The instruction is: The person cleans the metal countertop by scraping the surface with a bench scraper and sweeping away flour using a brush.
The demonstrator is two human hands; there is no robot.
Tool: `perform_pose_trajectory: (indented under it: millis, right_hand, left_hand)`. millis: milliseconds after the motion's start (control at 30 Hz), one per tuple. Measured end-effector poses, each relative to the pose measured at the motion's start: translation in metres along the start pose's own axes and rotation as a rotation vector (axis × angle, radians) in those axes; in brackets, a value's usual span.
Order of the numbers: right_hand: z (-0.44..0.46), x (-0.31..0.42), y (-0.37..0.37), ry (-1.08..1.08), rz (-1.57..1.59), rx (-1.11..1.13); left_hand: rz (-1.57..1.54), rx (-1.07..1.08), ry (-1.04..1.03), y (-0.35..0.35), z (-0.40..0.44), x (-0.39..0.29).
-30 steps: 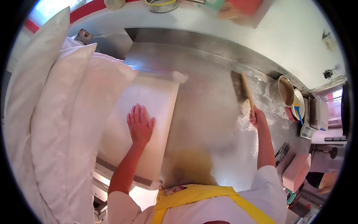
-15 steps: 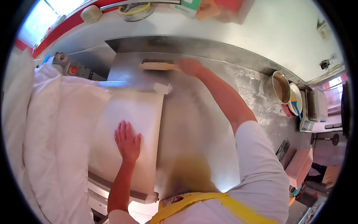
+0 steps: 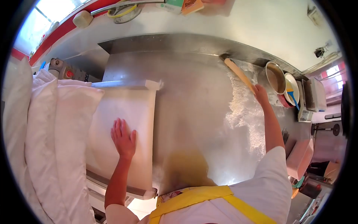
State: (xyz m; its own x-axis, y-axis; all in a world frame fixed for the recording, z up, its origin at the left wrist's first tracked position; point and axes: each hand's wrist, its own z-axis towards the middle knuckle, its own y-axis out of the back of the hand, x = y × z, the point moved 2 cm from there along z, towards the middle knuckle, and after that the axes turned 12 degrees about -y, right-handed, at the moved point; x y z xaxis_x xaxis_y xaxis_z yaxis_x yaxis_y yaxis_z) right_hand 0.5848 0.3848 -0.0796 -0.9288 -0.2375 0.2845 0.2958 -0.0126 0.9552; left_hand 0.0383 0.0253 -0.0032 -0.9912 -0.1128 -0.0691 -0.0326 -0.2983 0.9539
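Note:
My right hand (image 3: 261, 94) grips the handle end of a wooden bench brush (image 3: 238, 72), whose dark bristles face the back ledge. The brush lies at the far right of the metal worktop (image 3: 186, 112), over a patch of white flour (image 3: 244, 115). Palm down, my left hand (image 3: 123, 138) rests with fingers stretched on a pale, flat belt-like surface (image 3: 100, 145) at the left, holding nothing. A white cloth (image 3: 67, 123) is heaped beside that surface.
A metal pot (image 3: 276, 77) stands at the back right, beside a white bowl (image 3: 291, 84) with a blue-handled brush (image 3: 293, 99). A pink tub (image 3: 299, 158) is at the right edge. A raised metal ledge (image 3: 167, 43) runs along the back.
My right hand has swept the brush from the back left to the right, and flour now lies in a thicker band there. My left hand stays on the pale surface.

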Motion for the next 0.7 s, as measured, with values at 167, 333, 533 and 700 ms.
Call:
perform_pose_trajectory:
  millis: [167, 333, 533, 700]
  right_hand:
    - [-0.021, 0.015, 0.049, -0.305, 0.244, 0.215]
    - [0.049, 0.056, 0.011, -0.286, 0.050, 0.058]
    - [0.045, 0.087, 0.010, -0.084, 0.032, 0.164]
    - [-0.044, 0.093, 0.042, -0.105, 0.130, 0.213]
  left_hand:
    - [0.010, -0.024, -0.022, -0.002, -0.002, -0.001]
    - [0.004, -0.011, -0.019, 0.005, 0.002, -0.005]
    - [-0.038, 0.009, 0.006, 0.002, 0.002, -0.003]
    - [-0.019, -0.035, -0.039, 0.001, 0.001, -0.002]
